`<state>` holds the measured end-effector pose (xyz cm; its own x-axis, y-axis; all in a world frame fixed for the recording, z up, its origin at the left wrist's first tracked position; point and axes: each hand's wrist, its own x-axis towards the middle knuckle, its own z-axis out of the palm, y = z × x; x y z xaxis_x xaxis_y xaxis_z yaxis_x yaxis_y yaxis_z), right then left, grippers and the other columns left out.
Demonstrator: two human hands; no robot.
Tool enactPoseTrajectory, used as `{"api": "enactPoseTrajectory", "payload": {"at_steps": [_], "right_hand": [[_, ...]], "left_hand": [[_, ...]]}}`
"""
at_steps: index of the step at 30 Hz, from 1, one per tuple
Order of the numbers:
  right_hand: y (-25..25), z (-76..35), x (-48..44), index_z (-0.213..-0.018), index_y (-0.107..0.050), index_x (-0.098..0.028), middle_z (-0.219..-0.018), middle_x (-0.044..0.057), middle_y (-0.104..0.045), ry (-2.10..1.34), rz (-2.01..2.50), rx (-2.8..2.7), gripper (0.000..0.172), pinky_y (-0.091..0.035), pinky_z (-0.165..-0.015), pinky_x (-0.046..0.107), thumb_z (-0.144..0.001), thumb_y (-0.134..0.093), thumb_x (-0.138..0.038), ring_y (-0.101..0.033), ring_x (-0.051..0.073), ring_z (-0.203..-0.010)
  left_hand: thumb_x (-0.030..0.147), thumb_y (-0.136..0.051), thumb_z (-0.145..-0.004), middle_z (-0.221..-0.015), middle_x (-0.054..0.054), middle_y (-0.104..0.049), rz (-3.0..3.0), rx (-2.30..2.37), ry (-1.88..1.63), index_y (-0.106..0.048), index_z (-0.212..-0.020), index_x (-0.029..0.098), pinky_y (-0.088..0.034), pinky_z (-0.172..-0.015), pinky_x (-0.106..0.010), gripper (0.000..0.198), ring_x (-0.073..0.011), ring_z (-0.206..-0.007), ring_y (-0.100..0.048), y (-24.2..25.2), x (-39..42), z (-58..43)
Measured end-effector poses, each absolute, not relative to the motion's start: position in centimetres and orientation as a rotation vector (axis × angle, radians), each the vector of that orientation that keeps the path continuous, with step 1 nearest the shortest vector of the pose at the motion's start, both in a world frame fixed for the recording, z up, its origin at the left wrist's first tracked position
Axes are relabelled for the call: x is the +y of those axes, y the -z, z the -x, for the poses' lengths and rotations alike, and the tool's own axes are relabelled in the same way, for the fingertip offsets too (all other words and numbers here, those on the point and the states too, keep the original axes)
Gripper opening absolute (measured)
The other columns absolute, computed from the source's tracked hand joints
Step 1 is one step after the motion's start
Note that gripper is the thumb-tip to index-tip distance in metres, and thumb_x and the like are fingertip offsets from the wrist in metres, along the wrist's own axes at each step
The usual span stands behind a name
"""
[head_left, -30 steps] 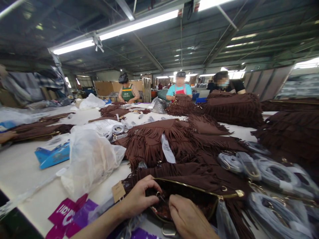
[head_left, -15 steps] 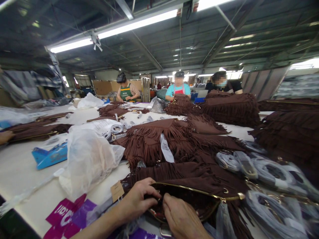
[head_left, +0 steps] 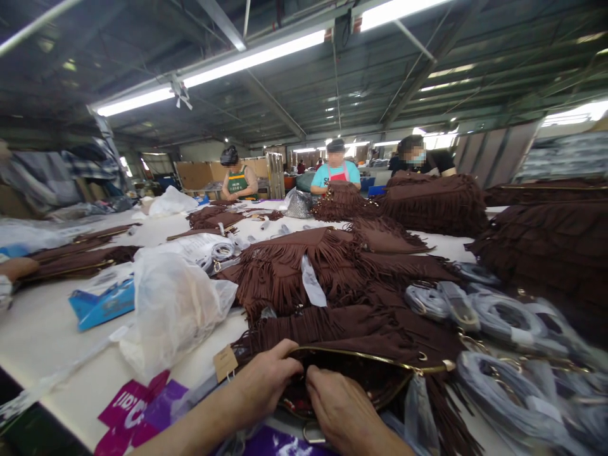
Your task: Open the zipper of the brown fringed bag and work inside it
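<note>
A dark brown fringed bag (head_left: 332,326) lies in front of me, its gold zipper (head_left: 375,359) unzipped and its mouth gaping toward me. My left hand (head_left: 273,378) pinches at the left end of the opening, thumb and fingers closed at the rim. Just to its right, my right hand (head_left: 342,402) reaches into the mouth over the near rim with its fingers curled together. Its fingertips are hidden in the dark interior, so what they grip cannot be made out. A brown cardboard tag (head_left: 225,363) sticks out by my left wrist. Wrapped hardware (head_left: 420,415) hangs at the zipper's right end.
Wrapped coiled straps (head_left: 515,399) lie to the right. Beyond are more fringed bags (head_left: 294,266) and tall brown stacks (head_left: 546,272). Left stand a white plastic bag (head_left: 173,304), a blue tape dispenser (head_left: 102,303) and purple packaging (head_left: 137,408). Several people work across the table.
The view has shifted slightly, so the straps and stacks appear a little further left. Both hands stay at the bag's mouth, with only slight finger movement.
</note>
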<state>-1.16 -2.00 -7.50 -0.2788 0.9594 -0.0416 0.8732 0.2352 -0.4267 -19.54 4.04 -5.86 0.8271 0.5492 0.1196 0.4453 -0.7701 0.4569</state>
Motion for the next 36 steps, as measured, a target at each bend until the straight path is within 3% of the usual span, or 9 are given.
{"api": "enactPoseTrajectory", "payload": {"at_steps": [7,11,13,17,20,24,30,34,36], "right_hand": [[7.7,1.3,-2.1,-0.098,-0.065,-0.016,-0.093,0.013,-0.073,-0.546,1.756,-2.231,0.026,-0.040,-0.067,0.030,-0.097,-0.041,-0.009,-0.070,0.028,-0.088],[8.0,1.1,-1.8,-0.094,-0.063,-0.016,-0.092,0.012,-0.071,-0.567,1.724,-2.188,0.023,-0.041,-0.070,0.030,-0.095,-0.040,-0.010,-0.068,0.026,-0.088],[8.0,0.5,-1.6,-0.092,-0.059,-0.018,-0.088,0.007,-0.068,-0.668,1.635,-2.089,0.017,-0.041,-0.071,0.028,-0.085,-0.047,-0.008,-0.064,0.022,-0.086],[7.8,-1.5,-1.3,-0.094,-0.052,-0.019,-0.082,0.000,-0.055,-1.229,1.253,-1.711,0.032,-0.039,-0.061,0.023,-0.063,-0.046,-0.011,-0.053,0.015,-0.071],[7.3,-2.6,-1.8,-0.094,-0.050,-0.018,-0.080,0.000,-0.053,-1.457,1.130,-1.554,0.023,-0.042,-0.058,0.024,-0.073,-0.043,-0.022,-0.051,0.014,-0.063],[6.5,-3.4,-2.7,-0.086,-0.050,-0.020,-0.075,0.002,-0.057,-1.152,1.167,-1.832,0.027,-0.045,-0.061,0.028,-0.094,-0.031,-0.038,-0.057,0.018,-0.066],[5.9,-4.1,-3.0,-0.100,-0.058,-0.022,-0.092,0.006,-0.069,-0.768,1.238,-2.053,0.026,-0.047,-0.078,0.030,-0.097,-0.033,-0.029,-0.064,0.022,-0.086],[6.4,-3.6,-3.1,-0.120,-0.059,-0.024,-0.115,0.007,-0.068,-0.809,1.170,-1.925,0.033,-0.046,-0.092,0.030,-0.099,-0.033,-0.028,-0.063,0.021,-0.106],[6.5,-3.3,-3.3,-0.122,-0.060,-0.023,-0.115,0.008,-0.069,-0.823,1.154,-1.907,0.035,-0.047,-0.092,0.030,-0.098,-0.035,-0.028,-0.063,0.021,-0.106]], "left_hand": [[0.004,-0.047,-0.088,-0.103,-0.007,-0.059,-2.736,0.873,-0.162,-0.060,-0.082,0.017,-0.054,-0.076,-0.025,0.019,-0.0189,-0.085,-0.066,5.3,4.0,18.6],[0.001,-0.049,-0.083,-0.104,-0.008,-0.059,-2.829,0.934,-0.076,-0.056,-0.086,0.018,-0.054,-0.078,-0.029,0.019,-0.0203,-0.086,-0.064,5.7,4.3,18.3],[-0.001,-0.048,-0.082,-0.110,-0.008,-0.058,-2.790,0.908,-0.138,-0.054,-0.090,0.018,-0.054,-0.080,-0.028,0.021,-0.0191,-0.090,-0.063,5.3,4.4,18.5],[-0.002,-0.044,-0.084,-0.134,-0.010,-0.049,-2.784,0.823,-0.327,-0.051,-0.089,0.019,-0.048,-0.095,-0.030,0.022,-0.0209,-0.114,-0.055,3.1,3.8,19.3],[-0.002,-0.043,-0.082,-0.127,-0.011,-0.054,-2.992,0.890,-0.386,-0.052,-0.092,0.019,-0.047,-0.093,-0.037,0.025,-0.0250,-0.107,-0.055,2.7,2.2,18.9],[0.003,-0.046,-0.081,-0.095,-0.005,-0.060,-2.949,0.678,-0.452,-0.049,-0.089,0.021,-0.045,-0.063,-0.025,0.020,-0.0175,-0.072,-0.055,5.7,0.0,17.0],[0.009,-0.045,-0.075,-0.091,-0.005,-0.059,-2.168,0.657,-0.711,-0.043,-0.073,0.021,-0.044,-0.070,-0.023,0.013,-0.0158,-0.080,-0.057,6.3,-0.5,15.2],[0.019,-0.046,-0.073,-0.073,-0.001,-0.061,-1.647,0.750,-0.488,-0.046,-0.076,0.020,-0.034,-0.049,-0.021,0.004,-0.0101,-0.051,-0.043,4.8,-0.3,14.8],[0.022,-0.049,-0.069,-0.067,0.000,-0.059,-1.536,0.736,-0.448,-0.047,-0.075,0.019,-0.032,-0.049,-0.021,0.007,-0.0097,-0.051,-0.041,5.0,-0.3,14.5]]}}
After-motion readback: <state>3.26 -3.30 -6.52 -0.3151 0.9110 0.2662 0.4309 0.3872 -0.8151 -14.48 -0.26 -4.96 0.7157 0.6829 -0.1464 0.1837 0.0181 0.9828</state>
